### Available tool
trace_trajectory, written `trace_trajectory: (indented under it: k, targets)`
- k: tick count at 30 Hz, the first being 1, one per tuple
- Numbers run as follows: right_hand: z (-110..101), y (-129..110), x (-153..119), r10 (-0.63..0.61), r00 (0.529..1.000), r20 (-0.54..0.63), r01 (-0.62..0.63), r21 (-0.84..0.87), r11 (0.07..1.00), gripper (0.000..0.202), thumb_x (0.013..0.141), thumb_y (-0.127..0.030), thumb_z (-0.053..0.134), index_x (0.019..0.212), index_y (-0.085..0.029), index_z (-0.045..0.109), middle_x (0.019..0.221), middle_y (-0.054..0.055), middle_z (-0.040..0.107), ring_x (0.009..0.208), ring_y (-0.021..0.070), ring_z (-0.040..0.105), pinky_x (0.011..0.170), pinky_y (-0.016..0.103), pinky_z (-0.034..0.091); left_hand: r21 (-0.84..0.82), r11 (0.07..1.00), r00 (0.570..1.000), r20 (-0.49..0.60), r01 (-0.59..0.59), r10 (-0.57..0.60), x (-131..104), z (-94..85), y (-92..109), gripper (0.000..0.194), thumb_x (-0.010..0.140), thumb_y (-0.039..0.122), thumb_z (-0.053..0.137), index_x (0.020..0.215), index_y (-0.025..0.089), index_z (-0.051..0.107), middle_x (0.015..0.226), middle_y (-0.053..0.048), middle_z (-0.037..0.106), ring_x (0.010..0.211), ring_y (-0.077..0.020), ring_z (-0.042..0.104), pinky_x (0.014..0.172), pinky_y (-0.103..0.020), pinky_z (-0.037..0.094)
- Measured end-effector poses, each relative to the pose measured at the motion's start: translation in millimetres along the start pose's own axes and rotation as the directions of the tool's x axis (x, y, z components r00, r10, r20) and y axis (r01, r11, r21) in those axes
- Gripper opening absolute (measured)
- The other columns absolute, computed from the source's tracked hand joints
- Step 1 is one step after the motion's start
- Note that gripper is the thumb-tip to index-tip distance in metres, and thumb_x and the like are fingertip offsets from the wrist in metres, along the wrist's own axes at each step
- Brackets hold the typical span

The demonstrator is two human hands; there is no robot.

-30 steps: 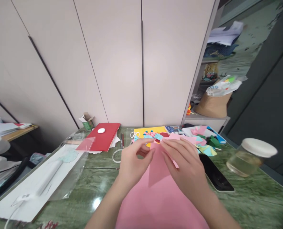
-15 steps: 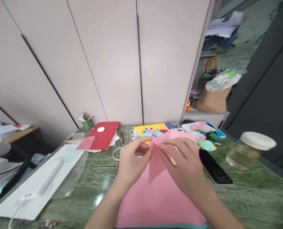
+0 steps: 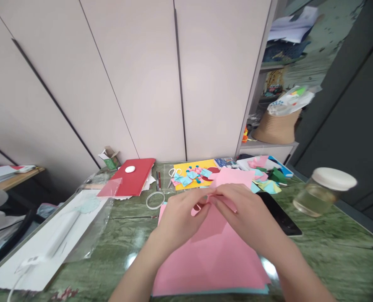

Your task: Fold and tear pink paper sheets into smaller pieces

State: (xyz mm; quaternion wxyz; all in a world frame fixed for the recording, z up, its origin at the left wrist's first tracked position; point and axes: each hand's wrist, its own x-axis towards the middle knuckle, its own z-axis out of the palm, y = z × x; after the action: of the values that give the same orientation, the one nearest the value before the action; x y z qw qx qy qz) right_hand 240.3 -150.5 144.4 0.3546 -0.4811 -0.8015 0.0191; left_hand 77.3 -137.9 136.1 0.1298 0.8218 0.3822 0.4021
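Observation:
My left hand and my right hand meet above the middle of the table. Both are closed, thumbs and fingertips pinching a small bit of pink paper between them. The fingers hide most of that paper. A pink paper flap shows just behind my right hand; whether it joins the pinched bit I cannot tell. Under my hands lies a large pink sheet, with a light blue sheet peeking out along its front edge.
Behind my hands, folded paper pieces lie on a yellow sheet beside scissors and a tape roll. A phone and a lidded jar stand right. A red folder and a plastic sleeve are left.
My hands have drawn closer together and bent over the pink paper. The folded part that hung below the fingers is now out of sight. The view has shifted slightly.

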Motion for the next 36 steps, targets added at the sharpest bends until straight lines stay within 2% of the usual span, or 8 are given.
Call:
trace_trajectory:
  k: [4, 8, 12, 15, 19, 24, 36]
  targets:
    - [-3.1, 1.3, -2.4, -0.060, 0.997, 0.049, 0.058, 0.039, 0.998, 0.018, 0.087, -0.019, 0.042, 0.081, -0.024, 0.058, 0.081, -0.001, 0.065, 0.078, 0.0148, 0.059, 0.070, 0.028, 0.043, -0.034, 0.999, 1.000, 0.026, 0.005, -0.004, -1.3, -0.6, -1.2, 0.034, 0.078, 0.020, 0.055, 0.112, 0.028, 0.052, 0.080, 0.002, 0.065, 0.070, -0.0111, 0.060, 0.071, -0.026, 0.048]
    - [-9.7, 3.7, -3.7, -0.084, 0.991, 0.105, 0.076, 0.077, 0.994, 0.016, 0.088, -0.019, 0.041, 0.087, -0.025, 0.056, 0.088, -0.002, 0.064, 0.085, 0.0139, 0.056, 0.077, 0.029, 0.042, -0.122, 0.993, 1.000, 0.000, -0.003, 0.003, 0.9, -11.1, 2.2, 0.030, 0.078, 0.025, 0.056, 0.108, 0.025, 0.055, 0.097, -0.004, 0.061, 0.093, -0.0175, 0.055, 0.084, -0.033, 0.044]
    - [-14.9, 4.3, -4.7, -0.130, 0.983, 0.128, 0.119, 0.087, 0.989, 0.016, 0.087, -0.018, 0.041, 0.088, -0.024, 0.056, 0.089, 0.000, 0.063, 0.088, 0.0139, 0.056, 0.078, 0.029, 0.042, -0.202, 0.979, 0.996, 0.093, 0.005, 0.014, 3.8, -17.7, 4.7, 0.021, 0.082, 0.023, 0.050, 0.101, 0.025, 0.059, 0.109, -0.005, 0.058, 0.109, -0.0205, 0.048, 0.095, -0.038, 0.036]
    - [-15.9, 3.3, -5.1, -0.148, 0.981, 0.125, 0.138, 0.080, 0.987, 0.017, 0.088, -0.019, 0.040, 0.086, -0.023, 0.056, 0.086, 0.001, 0.063, 0.085, 0.0143, 0.056, 0.077, 0.030, 0.042, -0.202, 0.979, 0.994, 0.112, 0.037, -0.015, 4.2, -16.5, 3.8, 0.013, 0.080, 0.022, 0.051, 0.090, 0.023, 0.061, 0.097, -0.004, 0.062, 0.103, -0.0205, 0.051, 0.093, -0.038, 0.037]
    - [-14.6, 2.2, -5.3, -0.150, 0.981, 0.123, 0.146, 0.038, 0.989, 0.017, 0.088, -0.019, 0.041, 0.086, -0.023, 0.057, 0.083, 0.001, 0.063, 0.083, 0.0148, 0.056, 0.078, 0.031, 0.041, -0.169, 0.984, 0.992, 0.120, 0.059, -0.039, 3.6, -14.6, 2.4, 0.008, 0.080, 0.021, 0.050, 0.078, 0.021, 0.057, 0.086, -0.004, 0.061, 0.091, -0.0194, 0.054, 0.082, -0.034, 0.042]
    - [-11.1, 2.8, -6.6, -0.131, 0.982, 0.134, 0.132, -0.003, 0.991, 0.015, 0.088, -0.020, 0.042, 0.092, -0.023, 0.056, 0.083, 0.001, 0.061, 0.082, 0.0157, 0.052, 0.079, 0.033, 0.038, -0.146, 0.986, 0.988, 0.141, 0.077, -0.057, 3.1, -15.7, 2.7, 0.009, 0.082, 0.022, 0.048, 0.080, 0.021, 0.056, 0.082, -0.001, 0.061, 0.078, -0.0150, 0.055, 0.072, -0.027, 0.042]
    - [-11.0, 1.7, -5.5, -0.138, 0.984, 0.116, 0.142, -0.031, 0.989, 0.016, 0.088, -0.021, 0.041, 0.091, -0.024, 0.057, 0.081, 0.000, 0.061, 0.079, 0.0151, 0.053, 0.077, 0.031, 0.038, -0.094, 0.992, 0.989, 0.124, 0.088, -0.076, 0.9, -18.8, 2.4, 0.007, 0.081, 0.020, 0.050, 0.078, 0.021, 0.056, 0.080, 0.001, 0.061, 0.078, -0.0137, 0.054, 0.073, -0.026, 0.041]
